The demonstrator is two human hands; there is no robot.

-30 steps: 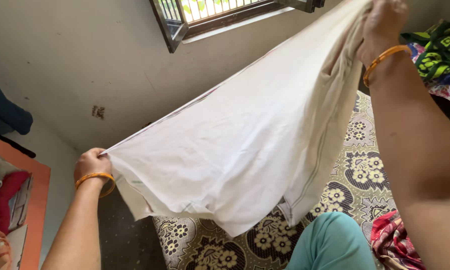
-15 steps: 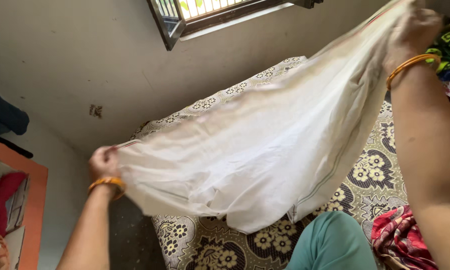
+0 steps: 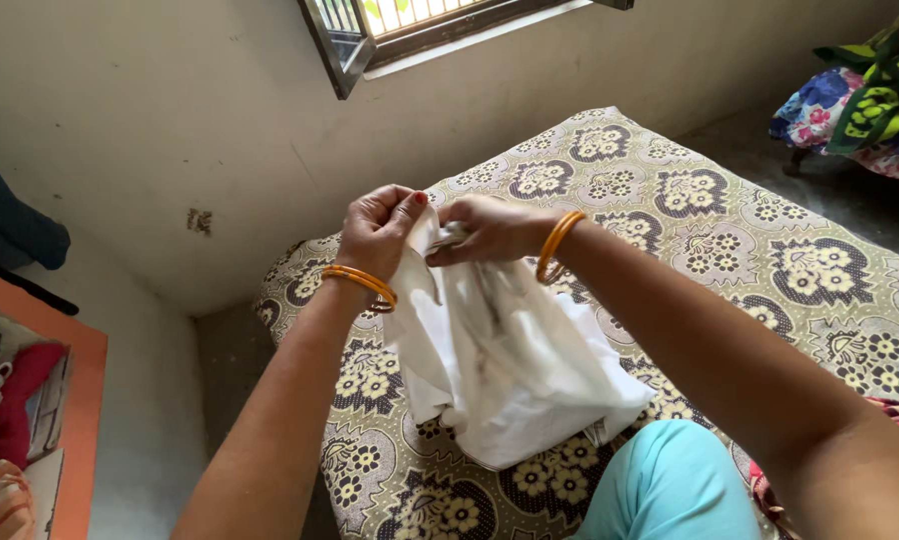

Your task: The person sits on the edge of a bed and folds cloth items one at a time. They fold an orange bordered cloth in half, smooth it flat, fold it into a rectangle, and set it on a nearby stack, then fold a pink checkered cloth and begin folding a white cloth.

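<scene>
Left hand closed in a fist on the top edge of the white cloth, thumb pressed over the fabric; right hand just beside it, fingers pinched shut on the same top edge, knuckles nearly touching the left's; both raised above the bed; cloth doubled over and hanging down from the two grips in loose folds, lower end bunched and resting on the patterned bedspread, just in front of the teal-clad knee; some blur in the fabric under the right hand, so fold lines unclear there; orange bangles on the left wrist, one orange bangle on the right wrist; bedspread cream with dark floral medallions; barred window in the wall above, shutter swung open; pile of bright printed clothes at far right, well apart from the hands; orange-edged shelf at lower left with red and pink fabric inside; dark blue cloth hanging at the left edge.
</scene>
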